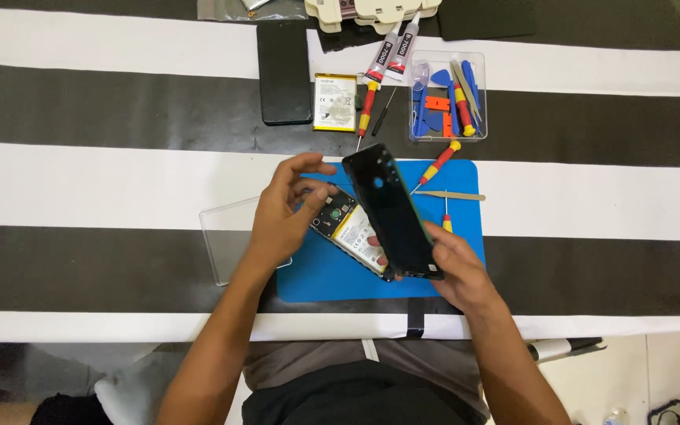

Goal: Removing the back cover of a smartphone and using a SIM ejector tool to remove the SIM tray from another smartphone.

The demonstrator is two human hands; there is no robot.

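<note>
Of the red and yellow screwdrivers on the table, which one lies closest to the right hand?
The small screwdriver on the blue mat, just above the right hand; the others lie farther up.

The table cover (pixel 80 157) runs in broad black and white stripes. The mat (pixel 332 271) at centre is bright blue. The back cover (pixel 391 208) above it is glossy black. Top centre, the screwdriver (pixel 367 110) is red with yellow bands, and the loose battery (pixel 334 102) is white edged in yellow. The tool box (pixel 448 98), upper right, is clear, holding blue and orange pieces.
</note>
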